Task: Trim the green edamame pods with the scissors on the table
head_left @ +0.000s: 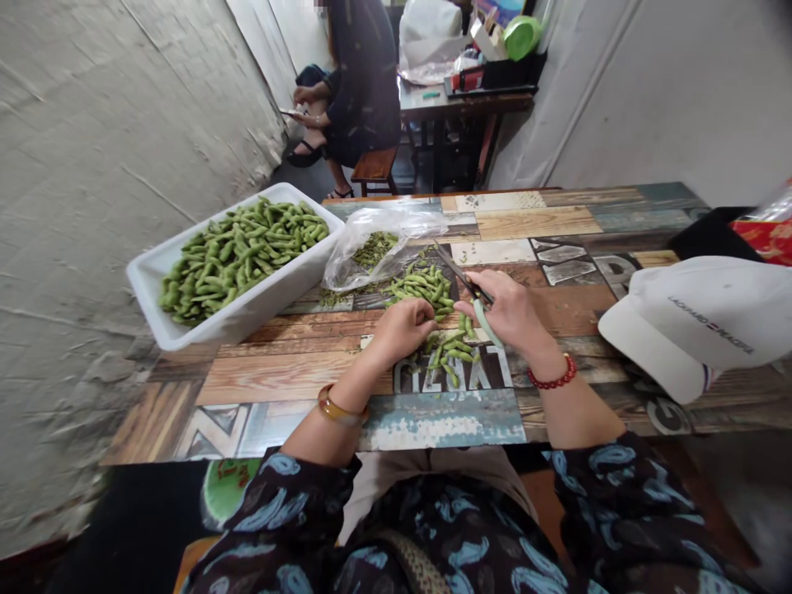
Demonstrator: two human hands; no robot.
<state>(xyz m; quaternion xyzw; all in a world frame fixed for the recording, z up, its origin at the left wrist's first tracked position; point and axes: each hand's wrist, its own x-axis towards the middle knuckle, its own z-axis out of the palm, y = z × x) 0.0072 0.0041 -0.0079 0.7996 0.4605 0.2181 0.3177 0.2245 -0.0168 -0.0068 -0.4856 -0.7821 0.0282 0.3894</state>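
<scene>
My right hand (512, 312) holds a pair of scissors (486, 322) with pale green handles. Their dark blades point up and left, over the far side of the soybean pods (421, 285). At the near left of this loose heap, my left hand (403, 332) is closed with its fingers curled in; whatever they pinch is hidden. Closer to me lies a smaller scatter of green pods (456, 351), between the two hands. Behind the left hand, a clear plastic bag (346, 268) lies open with small green trimmings (374, 247) in it.
A white plastic tub (247, 330) full of pods stands left on the patchwork-patterned table (278, 375). At the right lies a white cap (686, 318), with a black box (711, 235) behind. Beyond the table a person (365, 78) sits on a wooden stool (374, 165).
</scene>
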